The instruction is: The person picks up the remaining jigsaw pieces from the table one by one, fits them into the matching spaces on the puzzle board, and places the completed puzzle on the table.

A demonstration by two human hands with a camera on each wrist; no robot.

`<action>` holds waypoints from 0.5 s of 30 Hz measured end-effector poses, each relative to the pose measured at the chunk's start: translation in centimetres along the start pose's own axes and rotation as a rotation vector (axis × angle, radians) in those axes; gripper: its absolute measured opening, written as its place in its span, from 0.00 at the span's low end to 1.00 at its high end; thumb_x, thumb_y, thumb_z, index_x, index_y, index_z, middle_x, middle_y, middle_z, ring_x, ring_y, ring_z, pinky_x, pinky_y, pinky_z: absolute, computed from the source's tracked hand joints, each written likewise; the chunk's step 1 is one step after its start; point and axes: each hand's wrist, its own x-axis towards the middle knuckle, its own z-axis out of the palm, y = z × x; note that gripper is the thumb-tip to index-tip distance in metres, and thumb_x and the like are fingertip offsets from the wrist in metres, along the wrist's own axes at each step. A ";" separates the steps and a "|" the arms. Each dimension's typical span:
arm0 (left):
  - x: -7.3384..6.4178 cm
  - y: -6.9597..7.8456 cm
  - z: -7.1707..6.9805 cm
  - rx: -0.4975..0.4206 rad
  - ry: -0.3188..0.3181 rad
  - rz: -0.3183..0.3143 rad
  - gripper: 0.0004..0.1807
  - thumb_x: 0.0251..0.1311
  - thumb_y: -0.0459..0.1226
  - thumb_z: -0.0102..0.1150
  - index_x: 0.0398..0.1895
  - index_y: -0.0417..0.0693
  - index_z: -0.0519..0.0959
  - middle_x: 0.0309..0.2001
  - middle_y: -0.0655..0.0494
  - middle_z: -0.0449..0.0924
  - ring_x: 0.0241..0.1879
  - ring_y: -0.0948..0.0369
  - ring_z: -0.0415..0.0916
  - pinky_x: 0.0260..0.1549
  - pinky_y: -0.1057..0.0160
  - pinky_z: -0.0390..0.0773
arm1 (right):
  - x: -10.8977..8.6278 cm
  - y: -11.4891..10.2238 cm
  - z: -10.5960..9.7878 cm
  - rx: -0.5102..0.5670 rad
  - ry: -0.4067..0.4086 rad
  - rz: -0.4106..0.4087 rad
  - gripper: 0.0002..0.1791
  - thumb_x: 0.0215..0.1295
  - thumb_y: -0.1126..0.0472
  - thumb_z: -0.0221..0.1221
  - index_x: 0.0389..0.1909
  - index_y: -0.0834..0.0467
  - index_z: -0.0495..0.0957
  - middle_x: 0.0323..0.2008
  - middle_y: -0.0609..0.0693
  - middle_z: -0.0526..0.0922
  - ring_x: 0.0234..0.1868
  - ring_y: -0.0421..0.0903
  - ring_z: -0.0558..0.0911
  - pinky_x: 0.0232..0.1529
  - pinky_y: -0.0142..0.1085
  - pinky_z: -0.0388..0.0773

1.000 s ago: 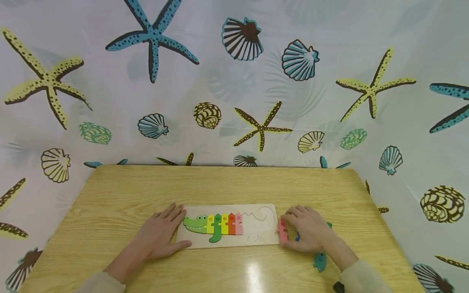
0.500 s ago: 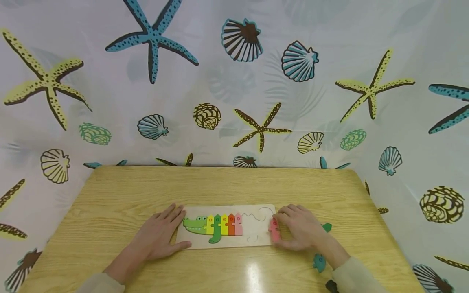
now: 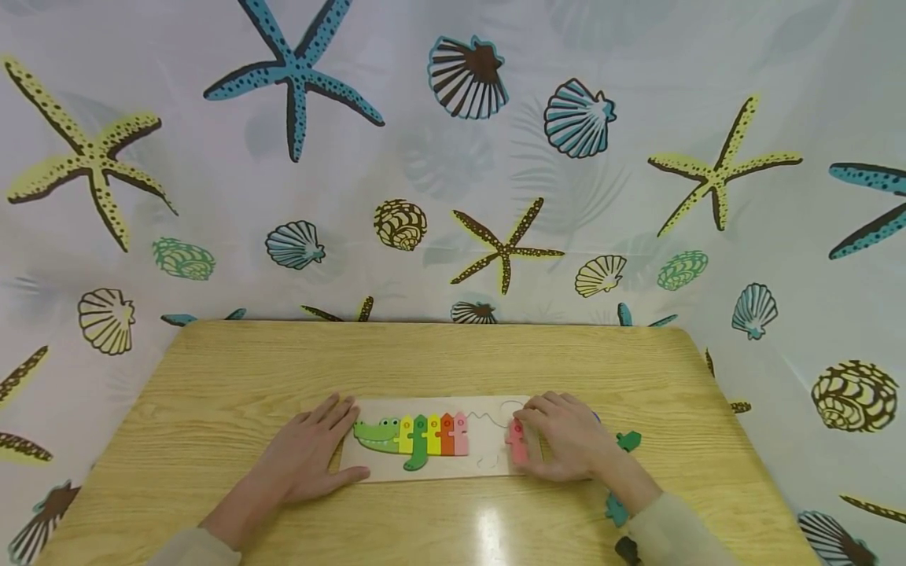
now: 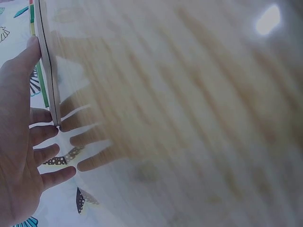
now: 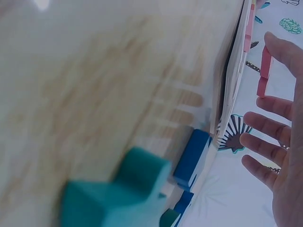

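Note:
A pale wooden crocodile puzzle board lies flat on the table. Its left part is filled by the green crocodile head and several coloured numbered pieces, up to a light pink one; the right part shows a bare drawn outline. My left hand rests against the board's left end, fingers straight and spread. Over the right end, my right hand pinches a darker pink puzzle piece between thumb and index finger. In the right wrist view that pink piece is held above the board's surface, the other fingers loosely spread.
Loose pieces lie right of the board: a dark green one, a teal one partly behind the right wrist, and a dark one by the sleeve. A blue piece shows in the right wrist view. Behind the table hangs a shell-patterned cloth.
My right hand has moved left with the pink piece, from beside the board's right edge to over its right end. The left hand has stayed in place.

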 end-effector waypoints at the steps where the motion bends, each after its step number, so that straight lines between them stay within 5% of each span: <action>1: 0.0 0.0 0.0 -0.002 -0.004 0.000 0.56 0.64 0.76 0.49 0.80 0.44 0.66 0.81 0.43 0.64 0.81 0.42 0.61 0.70 0.36 0.73 | 0.1 -0.1 0.0 0.000 -0.001 -0.001 0.40 0.59 0.24 0.64 0.63 0.47 0.82 0.55 0.45 0.85 0.57 0.46 0.82 0.60 0.48 0.82; 15: 0.0 0.0 0.0 -0.010 -0.015 -0.001 0.56 0.64 0.76 0.48 0.81 0.43 0.66 0.81 0.43 0.64 0.81 0.41 0.61 0.69 0.35 0.73 | 1.4 -0.7 0.1 0.011 -0.033 -0.007 0.42 0.60 0.23 0.62 0.65 0.48 0.81 0.58 0.46 0.85 0.59 0.47 0.82 0.62 0.48 0.82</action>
